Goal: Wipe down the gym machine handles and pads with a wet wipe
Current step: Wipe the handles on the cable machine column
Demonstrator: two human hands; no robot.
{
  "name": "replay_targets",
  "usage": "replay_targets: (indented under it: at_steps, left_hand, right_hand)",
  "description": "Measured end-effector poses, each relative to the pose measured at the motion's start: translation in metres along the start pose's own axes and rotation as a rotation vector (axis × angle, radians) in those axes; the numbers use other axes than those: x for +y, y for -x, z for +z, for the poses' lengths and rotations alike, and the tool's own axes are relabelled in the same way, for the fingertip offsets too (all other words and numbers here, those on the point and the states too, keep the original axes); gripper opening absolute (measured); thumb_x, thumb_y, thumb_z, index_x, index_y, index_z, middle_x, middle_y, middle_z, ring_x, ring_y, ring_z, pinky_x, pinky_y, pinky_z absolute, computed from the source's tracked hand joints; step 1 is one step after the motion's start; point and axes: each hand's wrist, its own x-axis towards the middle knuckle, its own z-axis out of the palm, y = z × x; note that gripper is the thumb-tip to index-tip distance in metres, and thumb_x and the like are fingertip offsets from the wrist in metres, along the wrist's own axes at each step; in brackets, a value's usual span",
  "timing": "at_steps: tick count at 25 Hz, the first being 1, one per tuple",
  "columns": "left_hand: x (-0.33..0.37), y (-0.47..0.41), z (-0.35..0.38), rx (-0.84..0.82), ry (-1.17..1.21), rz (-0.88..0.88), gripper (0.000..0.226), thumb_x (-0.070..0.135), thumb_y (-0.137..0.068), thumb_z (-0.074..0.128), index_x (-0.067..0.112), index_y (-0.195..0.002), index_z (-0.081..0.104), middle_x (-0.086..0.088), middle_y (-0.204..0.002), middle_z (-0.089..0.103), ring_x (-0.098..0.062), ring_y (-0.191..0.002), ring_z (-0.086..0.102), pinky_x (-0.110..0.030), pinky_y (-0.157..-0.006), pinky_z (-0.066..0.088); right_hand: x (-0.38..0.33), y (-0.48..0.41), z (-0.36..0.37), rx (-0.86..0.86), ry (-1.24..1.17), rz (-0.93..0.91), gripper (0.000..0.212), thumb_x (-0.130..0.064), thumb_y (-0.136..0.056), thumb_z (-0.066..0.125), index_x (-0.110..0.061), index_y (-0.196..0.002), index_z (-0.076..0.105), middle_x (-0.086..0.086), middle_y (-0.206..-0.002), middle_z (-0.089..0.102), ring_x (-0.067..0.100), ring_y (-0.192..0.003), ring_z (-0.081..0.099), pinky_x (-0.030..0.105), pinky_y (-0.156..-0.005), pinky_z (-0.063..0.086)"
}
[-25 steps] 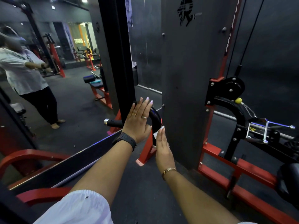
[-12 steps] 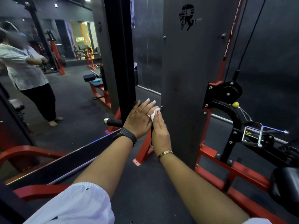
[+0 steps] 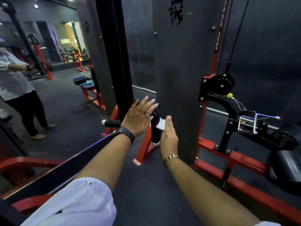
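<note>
A curved black handle (image 3: 155,128) with a chrome collar at its lower end hangs in front of the grey weight-stack cover (image 3: 180,79). My left hand (image 3: 138,118) lies flat over the handle's upper bend, fingers straight and spread. My right hand (image 3: 168,136) has straight fingers and presses a white wet wipe (image 3: 161,123) against the handle's right side, about halfway down. The handle's other grip (image 3: 111,123) sticks out to the left of my left wrist.
A red machine frame (image 3: 228,162) runs along the floor at the right, carrying a black pulley (image 3: 219,85), a cable and a chrome row handle (image 3: 254,121). A black pad (image 3: 285,168) sits at the right edge. A mirror (image 3: 48,79) at left reflects a person and benches.
My right hand has slid the wipe down the handle's right side from the top bend. My left hand has stayed on the upper bend.
</note>
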Motion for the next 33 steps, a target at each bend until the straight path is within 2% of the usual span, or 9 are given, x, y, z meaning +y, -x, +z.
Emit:
replay_targets:
  at_steps: [6,10,13,16,22,25,28,30,33]
  left_hand:
    - [-0.004,0.0,0.011,0.109,0.055,0.031,0.048,0.029,-0.094,0.038,0.02,-0.142,0.04,0.003,-0.146,0.043,-0.02,-0.14,0.027,-0.04,-0.116,0.011]
    - [-0.007,0.001,0.015,0.122,0.127,0.045,0.053,0.028,-0.09,0.04,0.02,-0.142,0.04,0.002,-0.146,0.042,-0.021,-0.141,0.025,-0.04,-0.116,0.008]
    - [-0.009,0.003,0.018,0.145,0.112,0.075,0.056,0.032,-0.088,0.043,0.018,-0.142,0.04,0.0,-0.147,0.042,-0.022,-0.141,0.024,-0.04,-0.117,0.007]
    - [-0.01,0.003,0.02,0.195,0.09,0.078,0.057,0.034,-0.088,0.046,0.016,-0.142,0.042,-0.001,-0.147,0.042,-0.024,-0.142,0.022,-0.04,-0.118,0.002]
    - [-0.003,0.004,0.025,0.204,0.087,0.068,0.057,0.036,-0.088,0.046,0.018,-0.142,0.039,-0.001,-0.146,0.042,-0.023,-0.141,0.022,-0.043,-0.117,0.006]
    - [-0.007,-0.002,0.024,0.205,0.09,0.077,0.055,0.035,-0.089,0.045,0.017,-0.141,0.043,-0.001,-0.145,0.043,-0.023,-0.141,0.024,-0.041,-0.117,0.005]
    - [-0.008,-0.001,0.026,0.207,0.114,0.075,0.054,0.034,-0.089,0.047,0.016,-0.141,0.044,-0.001,-0.145,0.045,-0.022,-0.14,0.026,-0.04,-0.117,0.005]
    - [-0.008,0.0,0.027,0.211,0.121,0.08,0.054,0.033,-0.089,0.047,0.016,-0.14,0.045,-0.001,-0.144,0.045,-0.023,-0.14,0.026,-0.042,-0.117,0.008]
    - [-0.005,-0.002,0.028,0.221,0.149,0.054,0.054,0.033,-0.088,0.048,0.016,-0.139,0.045,-0.001,-0.142,0.047,-0.023,-0.14,0.027,-0.044,-0.116,0.01]
  right_hand:
    - [-0.008,0.013,0.016,-0.038,0.211,-0.246,0.079,0.022,-0.076,0.052,-0.009,-0.146,0.03,0.003,-0.154,0.024,0.011,-0.138,0.028,0.018,-0.107,0.026]
    - [0.018,0.023,0.02,-0.143,0.249,-0.256,0.082,0.019,-0.083,0.048,-0.019,-0.149,0.017,-0.019,-0.156,-0.004,-0.001,-0.143,0.002,0.013,-0.114,0.012]
    - [0.033,0.025,0.022,-0.055,0.348,-0.385,0.073,0.022,-0.078,0.051,-0.007,-0.142,0.034,0.0,-0.151,0.03,0.008,-0.144,0.007,0.01,-0.111,0.016]
    - [0.036,0.029,0.014,-0.01,0.41,-0.578,0.04,0.006,-0.096,0.033,0.002,-0.132,0.049,0.015,-0.141,0.046,0.021,-0.14,0.026,0.035,-0.102,0.044]
    - [0.051,0.025,0.014,-0.216,0.803,-0.868,0.043,-0.008,-0.099,0.03,-0.008,-0.138,0.047,0.005,-0.142,0.047,0.021,-0.136,0.037,0.044,-0.113,0.023]
    - [0.056,0.027,0.02,-0.232,0.901,-0.823,0.046,-0.006,-0.1,0.019,-0.007,-0.138,0.046,0.003,-0.144,0.045,0.019,-0.136,0.038,0.043,-0.113,0.021]
    - [0.067,0.048,0.018,-0.271,0.835,-0.84,0.044,-0.003,-0.092,0.033,-0.005,-0.129,0.055,0.006,-0.135,0.055,0.022,-0.127,0.049,0.045,-0.109,0.033]
    - [0.071,0.064,0.012,-0.228,0.632,-0.534,0.048,0.001,-0.084,0.037,-0.006,-0.126,0.058,0.006,-0.131,0.058,0.022,-0.122,0.054,0.043,-0.102,0.043]
    - [0.062,0.049,0.016,-0.06,0.02,0.646,0.046,-0.007,-0.085,0.046,-0.012,-0.129,0.057,0.005,-0.121,0.062,0.022,-0.114,0.057,0.031,-0.096,0.044]
